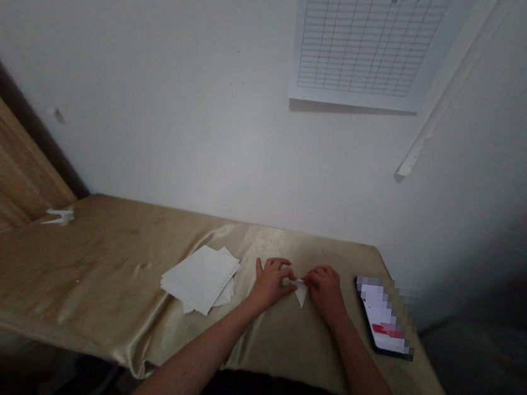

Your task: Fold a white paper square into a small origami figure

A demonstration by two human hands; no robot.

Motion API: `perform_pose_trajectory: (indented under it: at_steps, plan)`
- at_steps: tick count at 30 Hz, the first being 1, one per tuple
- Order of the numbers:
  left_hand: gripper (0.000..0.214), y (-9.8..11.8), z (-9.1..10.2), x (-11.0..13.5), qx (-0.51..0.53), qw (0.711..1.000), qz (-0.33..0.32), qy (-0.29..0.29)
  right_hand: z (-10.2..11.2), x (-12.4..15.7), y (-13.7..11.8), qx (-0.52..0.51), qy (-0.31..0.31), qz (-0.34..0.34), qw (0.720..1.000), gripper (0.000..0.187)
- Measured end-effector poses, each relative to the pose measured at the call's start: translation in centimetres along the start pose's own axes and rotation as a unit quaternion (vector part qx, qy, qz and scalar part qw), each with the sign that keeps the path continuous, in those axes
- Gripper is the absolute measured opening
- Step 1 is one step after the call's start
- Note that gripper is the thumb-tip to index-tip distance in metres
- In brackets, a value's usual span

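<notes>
- Left hand [273, 282] is on the counter [107, 268], fingers curled in. Its grip is closed on the left top corner of a small white paper triangle [301, 292], thumb & fingertips pinching it.
- Right hand [326, 290] mirrors that from the other side – grip closed on the triangle's right top corner, knuckles up, wrist low on the cloth.
- The paper triangle sits btwn the two hands, touching both. Flat edge is at 12 o'clock, point at 6 o'clock toward the person. It lies on the cloth approx mid-counter, a bit right of center.
- The counter has a shiny gold-ish cloth over it, wrinkled, w/ a fold hanging off the near edge.
- At 9 o'clock from the left hand: a loose paper stack [199, 279], white sheets fanned a little, near the hand but not touching.
- At 3 o'clock from the right hand: a phone [385, 319] lying flat w/ the screen lit, just beside the forearm. Can't read the screen, it's blurred out.
- Way out at 10 o'clock – a small white scrap [59, 217] at the counter's far left edge, well apart from everything else.
- Past that, a wooden door [2, 155] along the left side.
- At 12 o'clock, up on the wall: a printed grid chart [371, 38], text too small to read, and a white strip [441, 97] running diagonally beside it.
</notes>
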State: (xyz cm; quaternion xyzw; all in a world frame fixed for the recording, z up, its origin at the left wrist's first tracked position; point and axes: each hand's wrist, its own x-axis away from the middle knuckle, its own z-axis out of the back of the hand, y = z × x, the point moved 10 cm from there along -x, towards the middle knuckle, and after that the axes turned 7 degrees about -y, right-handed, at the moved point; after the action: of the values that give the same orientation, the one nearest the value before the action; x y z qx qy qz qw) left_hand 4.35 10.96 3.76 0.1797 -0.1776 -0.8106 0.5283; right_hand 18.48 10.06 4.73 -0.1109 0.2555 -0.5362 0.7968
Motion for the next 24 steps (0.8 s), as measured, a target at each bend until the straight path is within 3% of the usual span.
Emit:
perform_pose_trajectory:
  at_steps: [12, 24]
  plan:
    - [0.014, 0.4, 0.0, 0.3, -0.028, 1.0, -0.011, 0.003, 0.1, 0.4, -1.4, 0.079, -0.035, 0.054, 0.995, 0.033]
    - [0.018, 0.6, 0.0, 0.6, -0.039, 0.999, -0.009, -0.006, -0.1, 0.5, -1.2, 0.07, -0.047, 0.051, 0.995, 0.048]
